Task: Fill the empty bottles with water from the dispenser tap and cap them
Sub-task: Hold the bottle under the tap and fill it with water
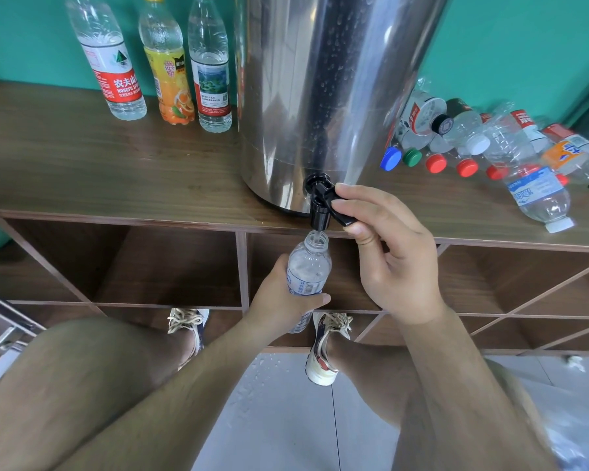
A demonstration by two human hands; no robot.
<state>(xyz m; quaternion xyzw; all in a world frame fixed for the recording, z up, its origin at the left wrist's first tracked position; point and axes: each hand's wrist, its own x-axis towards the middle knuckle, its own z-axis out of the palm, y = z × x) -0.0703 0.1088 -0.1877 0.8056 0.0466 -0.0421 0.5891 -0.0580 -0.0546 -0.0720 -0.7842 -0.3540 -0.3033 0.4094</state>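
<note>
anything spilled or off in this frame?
Yes. Water drops spot the floor tile below the tap, so some has likely splashed. Right of the dispenser, empty bottles lie heaped on their sides; a blue-label bottle lies close to the counter edge.

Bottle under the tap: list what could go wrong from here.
1. The bottle has a narrow mouth just under the tap spout; if the left hand drifts, water would likely miss and hit the floor, which already shows droplets.
2. The right hand holds the lever; releasing late may overflow the bottle.
3. A lying bottle near the counter edge could roll off if bumped.
</note>
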